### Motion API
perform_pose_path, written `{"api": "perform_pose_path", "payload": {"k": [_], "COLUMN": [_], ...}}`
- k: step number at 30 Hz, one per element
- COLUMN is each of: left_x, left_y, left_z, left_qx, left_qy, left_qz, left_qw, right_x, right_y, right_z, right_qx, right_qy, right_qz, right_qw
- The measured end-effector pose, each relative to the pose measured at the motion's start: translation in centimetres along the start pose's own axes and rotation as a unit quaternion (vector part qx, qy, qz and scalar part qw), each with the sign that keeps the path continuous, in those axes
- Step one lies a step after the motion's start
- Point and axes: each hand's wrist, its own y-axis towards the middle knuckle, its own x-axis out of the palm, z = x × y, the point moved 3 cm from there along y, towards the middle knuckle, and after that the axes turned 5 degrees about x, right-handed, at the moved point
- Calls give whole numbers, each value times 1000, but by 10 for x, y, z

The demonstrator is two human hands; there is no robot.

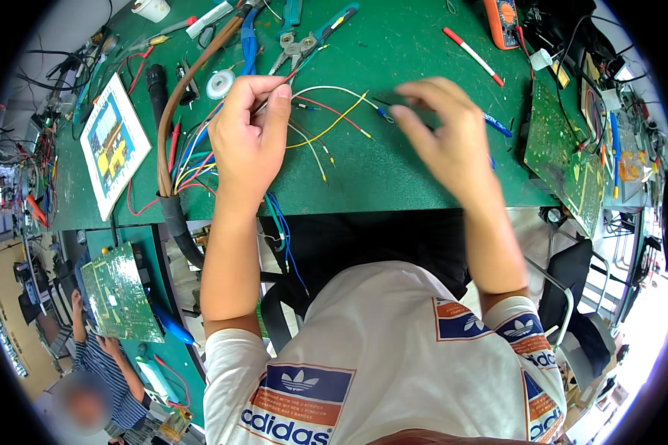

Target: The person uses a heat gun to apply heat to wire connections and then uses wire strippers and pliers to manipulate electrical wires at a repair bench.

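Several blue wires (287,236) hung over the near edge of the table (393,189). Loose wires (335,126) lay fanned on it; tips (323,177) were fitted on some, but these ends stood unconnected, so work was judged part done. The left hand's (249,126) fingers were pinched on a thin wire (290,77); the right hand's (449,126) stood apart, blurred, no hold discernible. Pliers (298,48) crowded the space beyond; a multimeter (503,22) lay farther right.

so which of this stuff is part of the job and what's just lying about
Seems part of the job:
thin wire pinched in the left hand
coloured wires between that and the right hand
black cable they fan out from

Seems just lying about:
pliers, unheld
red-and-white pen
orange meter
green circuit board at right
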Motion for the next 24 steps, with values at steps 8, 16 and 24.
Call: {"api": "perform_pose_path", "payload": {"k": [8,16,24], "left_x": [0,2,4], "left_y": [7,13,18], "left_z": [6,-2,-9], "left_qx": [1,-29,-30], "left_qy": [-20,-17,29], "left_qz": [-46,-138,-290], "left_qw": [999,990,956], "right_x": [-12,-33,-24], "right_y": [-37,-26,26], "right_z": [48,52,68], "right_qx": [-1,93,147], "right_qy": [-197,-42,527], "right_qz": [-75,-91,-73], "right_qw": [978,991,834]}}
